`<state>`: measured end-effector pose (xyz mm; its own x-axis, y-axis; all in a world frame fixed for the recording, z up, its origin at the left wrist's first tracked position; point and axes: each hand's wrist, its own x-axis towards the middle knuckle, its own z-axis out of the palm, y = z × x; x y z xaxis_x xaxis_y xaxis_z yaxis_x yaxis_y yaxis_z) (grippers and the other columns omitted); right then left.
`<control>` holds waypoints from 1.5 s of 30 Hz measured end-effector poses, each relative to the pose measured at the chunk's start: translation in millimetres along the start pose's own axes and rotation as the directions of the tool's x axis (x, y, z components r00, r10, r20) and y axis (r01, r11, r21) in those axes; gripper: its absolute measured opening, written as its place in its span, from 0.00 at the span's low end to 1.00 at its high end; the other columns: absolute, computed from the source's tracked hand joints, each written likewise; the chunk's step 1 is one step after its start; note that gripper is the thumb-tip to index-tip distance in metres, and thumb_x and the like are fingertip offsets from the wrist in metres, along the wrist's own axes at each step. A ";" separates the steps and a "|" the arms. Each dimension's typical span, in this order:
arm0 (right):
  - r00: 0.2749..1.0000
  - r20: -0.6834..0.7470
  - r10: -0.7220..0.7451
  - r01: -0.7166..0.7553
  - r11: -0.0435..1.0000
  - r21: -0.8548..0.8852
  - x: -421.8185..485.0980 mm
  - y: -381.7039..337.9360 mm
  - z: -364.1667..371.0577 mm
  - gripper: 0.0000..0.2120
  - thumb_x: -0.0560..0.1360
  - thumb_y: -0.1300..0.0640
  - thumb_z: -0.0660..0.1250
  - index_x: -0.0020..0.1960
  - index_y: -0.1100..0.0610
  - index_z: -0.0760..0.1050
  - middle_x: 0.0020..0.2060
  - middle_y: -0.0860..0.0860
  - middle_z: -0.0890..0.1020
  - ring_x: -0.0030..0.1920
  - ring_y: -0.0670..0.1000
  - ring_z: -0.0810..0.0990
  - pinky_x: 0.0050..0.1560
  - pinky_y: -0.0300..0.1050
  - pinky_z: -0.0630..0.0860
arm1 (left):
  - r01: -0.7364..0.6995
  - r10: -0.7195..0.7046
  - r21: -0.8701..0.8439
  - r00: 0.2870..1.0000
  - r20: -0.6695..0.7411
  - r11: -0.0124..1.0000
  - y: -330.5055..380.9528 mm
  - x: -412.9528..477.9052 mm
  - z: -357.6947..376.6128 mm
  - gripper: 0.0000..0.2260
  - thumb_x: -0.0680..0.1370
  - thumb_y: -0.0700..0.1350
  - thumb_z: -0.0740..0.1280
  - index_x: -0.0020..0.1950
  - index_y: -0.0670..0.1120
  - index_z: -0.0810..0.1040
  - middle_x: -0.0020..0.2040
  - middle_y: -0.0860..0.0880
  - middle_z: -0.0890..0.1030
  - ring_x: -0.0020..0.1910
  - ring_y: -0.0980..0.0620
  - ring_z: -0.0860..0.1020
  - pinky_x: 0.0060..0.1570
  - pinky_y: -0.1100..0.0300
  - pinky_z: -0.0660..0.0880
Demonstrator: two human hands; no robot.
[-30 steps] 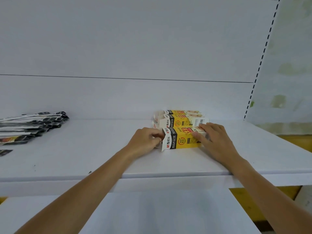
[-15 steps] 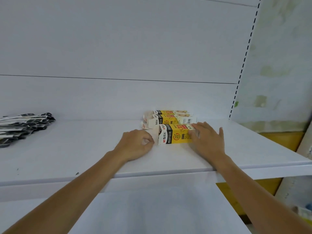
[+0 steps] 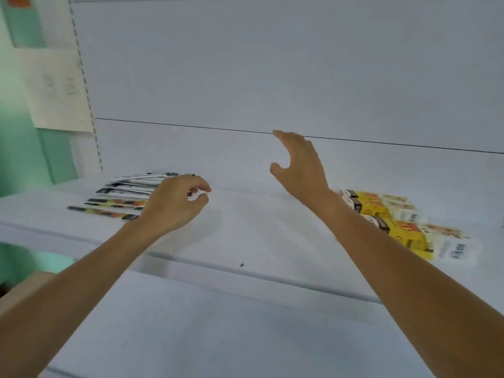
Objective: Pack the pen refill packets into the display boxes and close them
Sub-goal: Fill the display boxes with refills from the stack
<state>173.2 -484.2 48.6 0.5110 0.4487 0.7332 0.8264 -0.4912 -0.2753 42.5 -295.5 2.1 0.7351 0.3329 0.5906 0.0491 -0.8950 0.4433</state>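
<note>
Display boxes [image 3: 403, 230] and pen refill packets [image 3: 122, 192] share one long white shelf [image 3: 259, 236] that runs across the middle of the frame, with a white back panel [image 3: 272, 64] rising behind it and a second white shelf board [image 3: 218, 323] filling the bottom. At the far left there is a green wall [image 3: 16, 159] with a pale sheet of paper [image 3: 57, 88] hanging on it.

Two bare forearms reach in from the lower corners. The right hand [image 3: 300, 165] is lifted above the shelf near the centre, fingers spread and relaxed, holding nothing. The left hand [image 3: 174, 205] hangs over the right end of the packets with its fingers curled and thumb close to forefinger. Whether it pinches anything, I cannot tell.

The boxes lie on their sides at the right of the frame, packed side by side in a row running towards the back panel. They are yellow with a black band at the left end, red marks on the face and white panels at the right. The right forearm crosses in front of their left ends.

The packets lie fanned in a loose flat stack at the left. They are long, thin and pale, with black ends and orange patches.

A barcode label [image 3: 459, 251] shows on the nearest box, but the print is too blurred to read. A dark speck [image 3: 241, 265] sits near the shelf's front edge.
</note>
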 end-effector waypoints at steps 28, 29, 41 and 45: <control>0.945 0.170 0.278 -0.280 0.960 -0.012 45.4 -169.6 221.6 0.21 0.76 0.59 0.62 0.69 0.57 0.66 0.67 0.54 0.70 0.65 0.53 0.69 0.64 0.50 0.68 | -0.111 0.132 -0.073 0.885 0.447 0.991 -274.5 26.1 -115.1 0.20 0.73 0.56 0.69 0.64 0.55 0.74 0.60 0.60 0.73 0.59 0.61 0.69 0.56 0.67 0.64; 0.935 0.174 0.309 -0.307 0.951 -0.039 39.5 -165.3 220.4 0.21 0.76 0.59 0.62 0.69 0.57 0.66 0.66 0.54 0.70 0.65 0.53 0.69 0.64 0.50 0.68 | -0.179 0.183 -0.057 0.845 0.503 0.982 -274.0 30.3 -107.7 0.22 0.73 0.58 0.68 0.65 0.55 0.72 0.61 0.60 0.72 0.60 0.61 0.69 0.57 0.66 0.65; 0.908 0.118 0.401 -0.380 0.910 -0.164 6.6 -158.9 204.9 0.16 0.76 0.59 0.61 0.63 0.57 0.71 0.62 0.51 0.73 0.62 0.51 0.73 0.58 0.46 0.69 | -0.326 0.248 0.063 0.818 0.519 0.943 -275.0 65.2 -79.7 0.11 0.78 0.54 0.63 0.50 0.47 0.77 0.50 0.51 0.79 0.48 0.52 0.74 0.45 0.58 0.70; 0.922 0.142 0.361 -0.328 0.921 -0.212 8.2 -166.4 208.3 0.11 0.76 0.59 0.61 0.58 0.57 0.75 0.58 0.50 0.76 0.58 0.50 0.74 0.52 0.42 0.68 | -0.188 0.194 -0.063 0.836 0.513 0.980 -274.4 71.3 -76.0 0.11 0.75 0.54 0.67 0.45 0.45 0.78 0.45 0.49 0.80 0.44 0.51 0.76 0.42 0.59 0.72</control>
<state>89.1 -243.3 -29.1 0.8028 0.3423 0.4882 0.5432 -0.7576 -0.3619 30.1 -3.6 -26.3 0.9711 -0.0470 0.2341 -0.1327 -0.9212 0.3657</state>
